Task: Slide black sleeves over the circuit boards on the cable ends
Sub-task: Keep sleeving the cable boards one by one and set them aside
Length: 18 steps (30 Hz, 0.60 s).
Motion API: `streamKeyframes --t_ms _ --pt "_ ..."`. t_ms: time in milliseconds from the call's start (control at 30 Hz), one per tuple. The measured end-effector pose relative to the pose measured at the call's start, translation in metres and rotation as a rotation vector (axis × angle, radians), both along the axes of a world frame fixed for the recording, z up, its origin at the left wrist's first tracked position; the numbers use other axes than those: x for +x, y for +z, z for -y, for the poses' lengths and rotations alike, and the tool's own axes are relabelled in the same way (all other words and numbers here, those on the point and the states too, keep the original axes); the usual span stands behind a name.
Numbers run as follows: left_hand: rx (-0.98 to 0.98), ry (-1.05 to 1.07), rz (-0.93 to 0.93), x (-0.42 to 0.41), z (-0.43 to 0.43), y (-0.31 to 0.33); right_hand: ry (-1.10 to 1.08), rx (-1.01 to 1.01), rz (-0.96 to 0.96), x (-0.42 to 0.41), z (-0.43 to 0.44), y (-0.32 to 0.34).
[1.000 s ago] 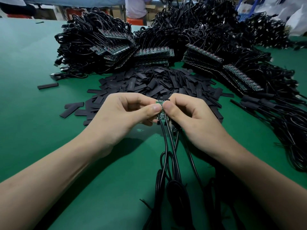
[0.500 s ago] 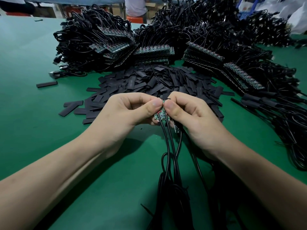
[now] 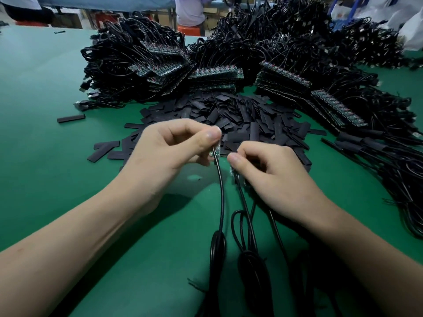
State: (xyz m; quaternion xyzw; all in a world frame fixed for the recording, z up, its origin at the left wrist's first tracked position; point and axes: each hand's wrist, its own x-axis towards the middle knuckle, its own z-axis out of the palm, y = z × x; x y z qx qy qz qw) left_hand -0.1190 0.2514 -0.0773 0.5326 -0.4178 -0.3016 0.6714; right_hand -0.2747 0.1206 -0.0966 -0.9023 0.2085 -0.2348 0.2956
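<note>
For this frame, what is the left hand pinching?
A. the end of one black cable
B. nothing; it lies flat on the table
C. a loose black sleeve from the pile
A: one black cable runs down from between the thumb and forefinger of the left hand, apart from the other cables that the right hand holds.

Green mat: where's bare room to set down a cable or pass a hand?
Bare: the wide left stretch of mat, bordered by the cable heap, a lone sleeve and the left forearm. Smaller patch beneath the left hand. Crowded: sleeve pile ahead, cable coils between the arms, right-side cables.
</note>
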Motion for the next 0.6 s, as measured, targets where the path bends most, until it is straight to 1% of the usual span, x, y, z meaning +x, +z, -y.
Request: streamKeyframes --t_ms 67,100,133,167,233,267,400,467,500,533,600 --pt "-0.058 0.075 0.045 0.003 -0.001 0.002 -0.063 -0.219 -0.119 0.000 -0.003 0.000" --pt "-0.079 0.123 0.074 0.004 -0.002 0.003 -0.079 -0.281 -0.130 0.001 -0.004 0.001" --pt "-0.096 0.171 0.101 0.006 -0.002 0.004 -0.087 -0.304 -0.105 0.001 -0.006 0.003" --pt "-0.108 0.216 0.118 0.007 -0.002 0.004 -0.079 -0.281 -0.048 0.002 -0.007 0.005" --pt "-0.114 0.272 0.128 0.008 -0.001 0.003 -0.008 -0.119 0.086 0.003 -0.012 0.008" --pt "-0.108 0.276 0.137 0.006 0.000 0.003 0.038 -0.018 0.122 0.004 -0.015 0.009" --pt "-0.042 0.179 0.180 0.001 0.002 -0.002 0.118 0.290 0.107 0.008 -0.021 0.008" --pt "0.000 0.133 0.220 0.006 0.001 -0.003 0.125 0.396 0.178 0.006 -0.017 0.010" --pt "0.023 0.144 0.267 0.010 0.000 -0.004 0.140 0.451 0.226 0.005 -0.015 0.012" --pt "0.059 0.198 0.378 0.015 0.000 -0.006 0.166 0.520 0.274 0.003 -0.012 0.013" --pt "0.191 0.353 0.775 0.026 -0.001 -0.009 0.207 0.662 0.342 0.001 -0.008 0.016"
